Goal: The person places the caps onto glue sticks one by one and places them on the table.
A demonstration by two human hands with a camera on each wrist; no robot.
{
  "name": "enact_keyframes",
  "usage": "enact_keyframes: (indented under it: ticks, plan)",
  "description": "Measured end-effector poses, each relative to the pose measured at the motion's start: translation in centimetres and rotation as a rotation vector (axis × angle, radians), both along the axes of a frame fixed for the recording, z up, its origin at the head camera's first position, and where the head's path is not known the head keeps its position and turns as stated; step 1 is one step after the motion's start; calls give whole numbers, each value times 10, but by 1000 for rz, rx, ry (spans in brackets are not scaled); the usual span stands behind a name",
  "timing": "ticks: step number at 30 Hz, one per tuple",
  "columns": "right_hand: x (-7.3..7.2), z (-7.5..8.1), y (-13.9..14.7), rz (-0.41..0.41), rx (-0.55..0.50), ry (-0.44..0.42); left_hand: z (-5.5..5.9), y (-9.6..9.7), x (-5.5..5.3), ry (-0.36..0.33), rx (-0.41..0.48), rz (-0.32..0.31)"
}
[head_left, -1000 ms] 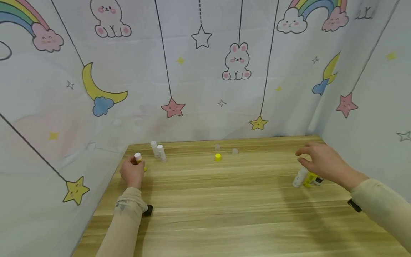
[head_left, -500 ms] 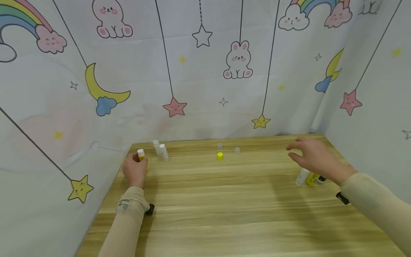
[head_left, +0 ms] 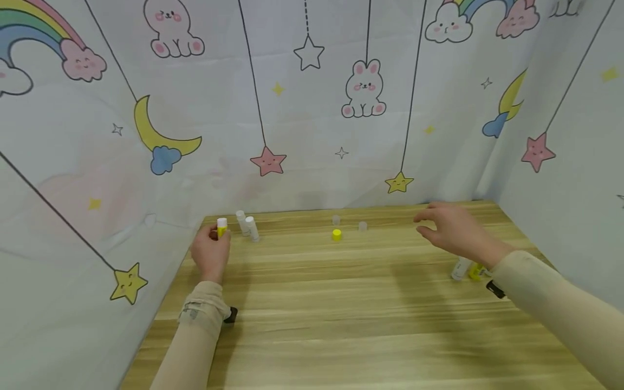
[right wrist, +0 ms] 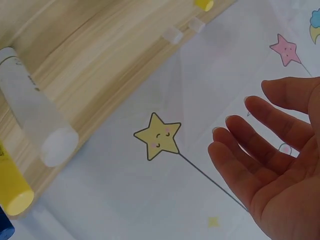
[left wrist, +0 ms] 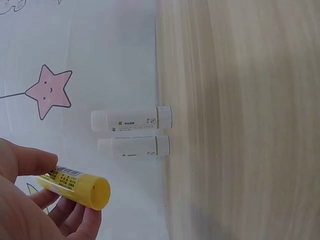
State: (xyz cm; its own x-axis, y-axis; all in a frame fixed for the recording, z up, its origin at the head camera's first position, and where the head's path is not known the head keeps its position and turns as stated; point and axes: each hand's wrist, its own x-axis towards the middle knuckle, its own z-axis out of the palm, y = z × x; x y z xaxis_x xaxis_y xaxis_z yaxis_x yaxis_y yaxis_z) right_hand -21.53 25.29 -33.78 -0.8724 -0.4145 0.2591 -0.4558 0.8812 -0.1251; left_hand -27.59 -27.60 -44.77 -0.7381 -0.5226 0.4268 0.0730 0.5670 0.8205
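Note:
My left hand (head_left: 210, 252) pinches a yellow glue stick (head_left: 222, 229) with a white top end, between thumb and fingers. In the left wrist view, the yellow glue stick (left wrist: 80, 187) is tilted and its yellow end faces the table. Just right of it stand two white glue sticks (head_left: 253, 229) (left wrist: 132, 119), side by side at the back edge. My right hand (head_left: 455, 230) hangs in the air over the right part of the table, fingers loosely bent and holding nothing, as the right wrist view of the hand (right wrist: 272, 160) shows too.
A yellow cap (head_left: 337, 235) and two translucent caps (head_left: 363, 226) (head_left: 336, 220) lie at the back middle. Below my right forearm stand a white glue stick (head_left: 460, 269), a yellow one (head_left: 476, 272) and a blue-ended tube (right wrist: 5, 227). Printed cloth (head_left: 312, 119) walls the wooden table (head_left: 341, 314).
My left hand has moved slightly forward and raised the yellow glue stick toward the white pair. The right hand has moved left, away from the tubes at the right. The head view has shifted a little.

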Motion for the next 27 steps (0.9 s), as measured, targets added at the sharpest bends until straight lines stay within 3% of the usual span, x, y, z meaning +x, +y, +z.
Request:
enact_keyframes:
  ticks: [11,20,27]
  plan:
    - [-20,-8,-30,38,-29,-52,15,13,11,30,-72,-52]
    - [-36,-21,-45,54,-16,-68,26,26,20,108,-102,-102]
    - [-48,-26,-64,60,-32,-92,29,35,26,108,-106,-146]
